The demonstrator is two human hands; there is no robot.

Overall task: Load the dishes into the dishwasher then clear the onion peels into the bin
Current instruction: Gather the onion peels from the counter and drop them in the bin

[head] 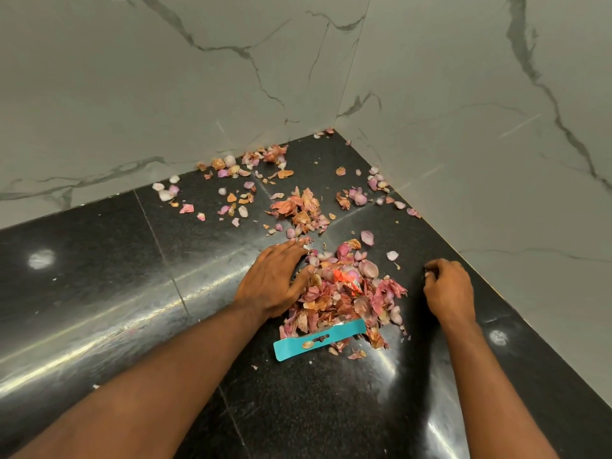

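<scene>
Nearest the camera, two bare forearms reach up from the bottom edge over a glossy black speckled stone countertop that shines with streaks of reflected light. Just past them, near the middle, a flat teal plastic strip with a slot cut in it lies slanted on the stone, its upper edge tucked under the near side of a heaped pile of pink and rust-coloured papery onion peels. A crumpled scrap of red and silver foil wrapper sits in the top of that pile. The left hand lies at the pile's 9 o'clock side, fingers spread and nearly straight, palm down, its fingertips and thumb touching the peels without closing round any. The right hand rests on the stone at the pile's 3 o'clock, a little apart from it, fingers curled under; whether they pinch a small scrap cannot be told. Farther on, toward 12 o'clock, a smaller clump of orange-brown onion skins lies between tile seams, and loose peels scatter back into the corner where two grey-veined white marble-look wall panels meet.
</scene>
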